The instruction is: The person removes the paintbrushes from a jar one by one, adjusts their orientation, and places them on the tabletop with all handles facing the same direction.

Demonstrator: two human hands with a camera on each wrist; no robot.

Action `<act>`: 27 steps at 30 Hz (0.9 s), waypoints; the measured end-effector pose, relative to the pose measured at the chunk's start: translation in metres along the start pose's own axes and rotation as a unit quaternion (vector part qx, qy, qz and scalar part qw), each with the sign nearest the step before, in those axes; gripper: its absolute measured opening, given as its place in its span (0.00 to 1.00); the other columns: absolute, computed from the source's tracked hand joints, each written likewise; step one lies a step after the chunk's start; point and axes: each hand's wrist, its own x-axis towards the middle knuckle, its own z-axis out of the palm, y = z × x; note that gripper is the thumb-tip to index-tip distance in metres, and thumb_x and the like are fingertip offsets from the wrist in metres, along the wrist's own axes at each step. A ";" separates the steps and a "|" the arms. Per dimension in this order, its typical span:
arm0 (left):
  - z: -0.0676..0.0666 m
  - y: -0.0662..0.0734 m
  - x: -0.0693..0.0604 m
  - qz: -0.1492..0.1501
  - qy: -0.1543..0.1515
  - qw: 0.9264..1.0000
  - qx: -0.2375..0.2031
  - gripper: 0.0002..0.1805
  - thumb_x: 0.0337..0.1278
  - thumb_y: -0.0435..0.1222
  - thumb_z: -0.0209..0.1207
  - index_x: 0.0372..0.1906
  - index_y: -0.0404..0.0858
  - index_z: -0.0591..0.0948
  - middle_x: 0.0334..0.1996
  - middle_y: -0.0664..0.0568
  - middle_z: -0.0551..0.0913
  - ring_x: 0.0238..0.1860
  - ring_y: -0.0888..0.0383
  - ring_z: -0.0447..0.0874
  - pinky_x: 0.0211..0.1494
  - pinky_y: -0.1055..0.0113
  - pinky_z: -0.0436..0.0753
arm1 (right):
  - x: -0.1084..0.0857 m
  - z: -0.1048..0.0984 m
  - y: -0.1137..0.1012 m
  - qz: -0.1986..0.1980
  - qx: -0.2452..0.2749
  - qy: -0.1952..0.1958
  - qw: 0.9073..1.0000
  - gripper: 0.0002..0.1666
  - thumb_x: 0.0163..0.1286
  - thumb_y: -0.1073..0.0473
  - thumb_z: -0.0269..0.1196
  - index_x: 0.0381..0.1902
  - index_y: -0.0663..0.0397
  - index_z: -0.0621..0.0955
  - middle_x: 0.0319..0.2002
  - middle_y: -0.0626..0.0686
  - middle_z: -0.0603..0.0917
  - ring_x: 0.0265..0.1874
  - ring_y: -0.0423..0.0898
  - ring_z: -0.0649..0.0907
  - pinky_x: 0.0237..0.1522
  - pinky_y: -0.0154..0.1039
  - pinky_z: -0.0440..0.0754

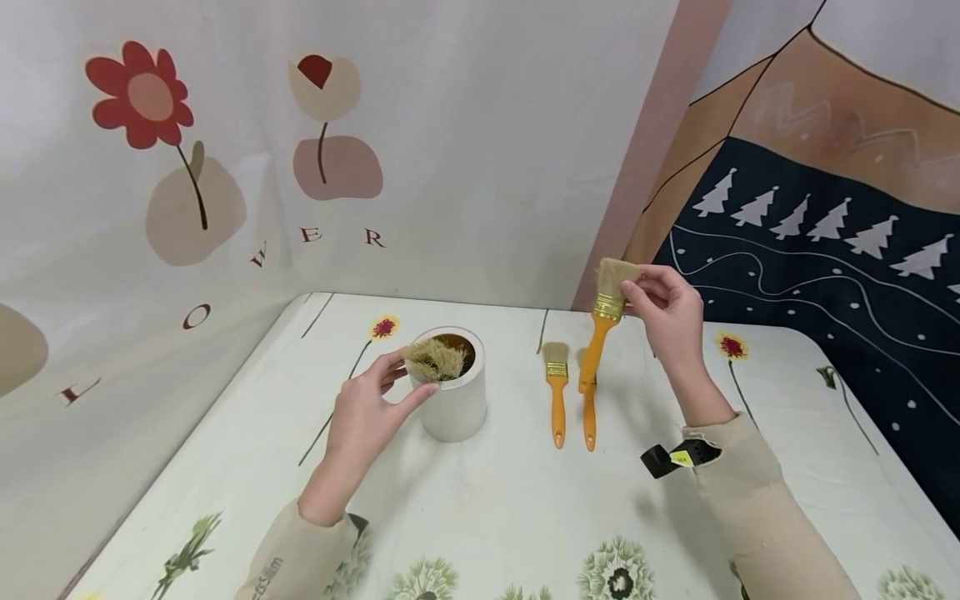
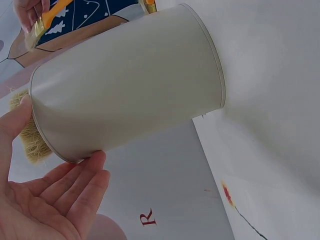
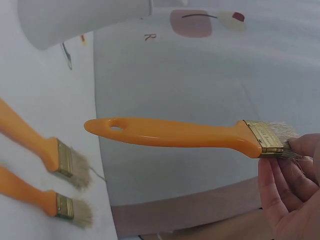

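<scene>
A white cylindrical container (image 1: 453, 417) stands upright on the table. A tuft of tan bristles (image 1: 435, 360) shows at its mouth; whatever is below the rim is hidden. My left hand (image 1: 369, 410) holds the container's rim, thumb on the near side and fingers on the left side. My right hand (image 1: 667, 315) pinches a paintbrush (image 3: 175, 134) by its bristles, the orange handle hanging down above the table. Below it lie two more orange-handled paintbrushes, a left one (image 1: 558, 398) and a right one (image 1: 590, 417) partly hidden by the held brush.
The table (image 1: 495, 508) has a white cloth printed with flowers. Behind it hangs a pale curtain (image 1: 480, 167) with flowers and letters, and a dark panel (image 1: 825, 250) with trees is at the right. A black strap (image 1: 678, 457) sits on the right sleeve.
</scene>
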 end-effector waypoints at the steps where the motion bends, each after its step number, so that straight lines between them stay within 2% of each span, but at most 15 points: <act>1: 0.000 0.000 0.000 0.000 0.000 1.000 0.000 0.37 0.50 0.53 0.72 0.64 0.40 0.77 0.55 0.40 0.85 0.56 0.41 0.86 0.60 0.46 0.82 | 0.001 -0.001 0.002 0.004 0.000 0.000 1.000 0.20 0.71 0.58 0.64 0.55 0.64 0.79 0.37 0.31 0.83 0.36 0.27 0.85 0.39 0.23 0.85; 13: 0.000 0.000 0.000 -0.001 -0.001 1.000 -0.003 0.37 0.50 0.53 0.72 0.64 0.40 0.77 0.55 0.40 0.86 0.56 0.42 0.86 0.60 0.47 0.83 | 0.010 -0.010 0.023 0.066 -0.024 -0.006 0.998 0.22 0.73 0.57 0.62 0.58 0.65 0.76 0.32 0.25 0.80 0.33 0.25 0.83 0.39 0.21 0.85; 27: 0.000 0.001 0.000 0.001 0.002 1.000 -0.003 0.37 0.50 0.53 0.72 0.64 0.40 0.77 0.55 0.40 0.86 0.56 0.43 0.86 0.59 0.48 0.84 | 0.011 -0.014 0.052 0.127 -0.041 -0.027 0.991 0.22 0.75 0.58 0.60 0.60 0.66 0.74 0.26 0.26 0.79 0.28 0.22 0.81 0.34 0.20 0.84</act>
